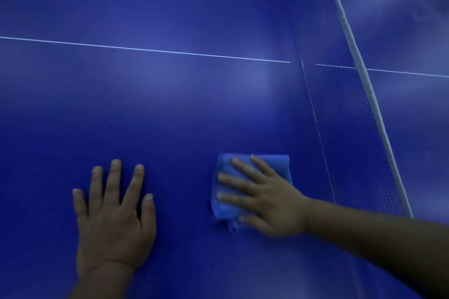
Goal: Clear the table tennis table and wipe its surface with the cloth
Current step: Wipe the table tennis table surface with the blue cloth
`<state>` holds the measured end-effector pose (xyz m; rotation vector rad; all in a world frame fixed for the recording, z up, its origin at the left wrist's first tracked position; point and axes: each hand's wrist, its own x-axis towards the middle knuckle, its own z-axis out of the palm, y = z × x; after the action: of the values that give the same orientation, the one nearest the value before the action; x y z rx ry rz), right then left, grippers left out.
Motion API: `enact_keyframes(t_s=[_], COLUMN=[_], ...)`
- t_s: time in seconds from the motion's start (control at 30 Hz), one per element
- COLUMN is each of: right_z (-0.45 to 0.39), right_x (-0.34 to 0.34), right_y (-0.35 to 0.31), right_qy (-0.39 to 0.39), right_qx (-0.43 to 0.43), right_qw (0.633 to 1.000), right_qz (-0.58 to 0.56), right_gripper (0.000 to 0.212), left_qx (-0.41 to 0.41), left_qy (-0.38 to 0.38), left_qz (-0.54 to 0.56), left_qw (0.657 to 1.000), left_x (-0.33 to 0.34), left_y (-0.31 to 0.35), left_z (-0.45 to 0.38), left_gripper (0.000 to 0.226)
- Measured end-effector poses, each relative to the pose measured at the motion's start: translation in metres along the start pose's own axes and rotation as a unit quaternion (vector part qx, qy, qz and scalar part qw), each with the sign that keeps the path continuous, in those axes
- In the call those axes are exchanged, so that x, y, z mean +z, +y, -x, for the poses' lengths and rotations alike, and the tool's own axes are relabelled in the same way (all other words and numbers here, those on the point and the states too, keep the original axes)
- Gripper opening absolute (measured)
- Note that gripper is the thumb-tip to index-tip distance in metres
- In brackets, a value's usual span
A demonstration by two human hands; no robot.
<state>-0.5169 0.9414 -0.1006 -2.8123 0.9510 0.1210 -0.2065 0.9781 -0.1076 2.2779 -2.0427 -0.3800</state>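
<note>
On the blue table (170,104), near the net (364,80), my right hand (267,199) presses flat, fingers spread and straight, on the folded blue cloth (272,165). Its long side runs roughly alongside the net, away from me. My left hand (114,213) rests open, palm down, on the table beside it.

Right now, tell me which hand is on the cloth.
The right hand: it lies flat with spread fingers on the folded blue cloth near the net. The left hand rests straight on the bare table.
</note>
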Motion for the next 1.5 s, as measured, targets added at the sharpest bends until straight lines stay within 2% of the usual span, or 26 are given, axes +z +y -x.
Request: enact_keyframes(t_s=[0.07,0.13,0.23,0.3,0.37,0.43,0.57,0.63,0.77,0.9,0.97,1.07,1.2,1.5], right_z=[0.015,-0.011,-0.064,-0.075,-0.058,-0.013,0.086,0.082,-0.031,-0.137,-0.159,-0.150,-0.095,-0.010], right_x=[-0.005,-0.010,-0.022,-0.025,-0.016,0.001,0.024,0.024,0.005,-0.025,-0.036,-0.042,-0.033,-0.006], right_y=[0.013,0.061,0.128,0.145,0.124,0.068,-0.075,-0.087,0.009,0.118,0.156,0.176,0.154,0.040], right_qy=[-0.026,-0.028,0.016,0.050,0.090,0.105,0.072,0.061,0.101,0.113,0.117,0.111,0.111,0.087], right_qx=[-0.100,-0.092,0.097,0.228,0.315,0.357,0.346,0.344,0.385,0.497,0.539,0.573,0.618,0.624], right_qw=[0.995,0.995,0.995,0.972,0.945,0.928,0.934,0.935,0.916,0.858,0.828,0.805,0.771,0.772], right_qz=[0.003,0.025,0.025,0.005,-0.013,-0.010,-0.050,-0.066,-0.050,-0.070,-0.101,-0.110,-0.110,-0.089], right_gripper=[0.054,0.054,0.059,0.063,0.063,0.060,0.053,0.053,0.057,0.057,0.058,0.060,0.061,0.059], left_qx=[-0.004,-0.002,-0.006,-0.010,-0.005,-0.002,-0.001,-0.006,-0.001,0.002,0.000,-0.001,0.000,0.008], left_qy=[-0.002,-0.004,-0.004,-0.005,-0.002,0.000,0.000,0.000,-0.003,0.006,0.012,0.012,0.014,0.011], left_qz=[0.001,-0.001,-0.002,0.001,0.006,0.010,0.014,0.015,0.005,0.002,-0.001,-0.001,0.010,0.016], left_qw=[1.000,1.000,1.000,1.000,1.000,1.000,1.000,1.000,1.000,1.000,1.000,1.000,1.000,1.000], left_x=[-0.002,-0.002,-0.003,-0.003,-0.003,-0.003,-0.002,-0.003,-0.002,0.000,0.001,0.002,0.002,0.001], left_y=[0.001,0.002,0.002,0.004,0.004,0.002,0.002,0.003,0.003,0.001,0.000,0.000,0.001,0.001], left_z=[0.001,0.000,0.001,0.001,0.000,0.000,0.002,0.002,0.000,0.001,0.000,0.000,0.001,0.003], left_gripper=[0.062,0.062,0.063,0.064,0.064,0.063,0.062,0.063,0.064,0.064,0.064,0.064,0.066,0.068])
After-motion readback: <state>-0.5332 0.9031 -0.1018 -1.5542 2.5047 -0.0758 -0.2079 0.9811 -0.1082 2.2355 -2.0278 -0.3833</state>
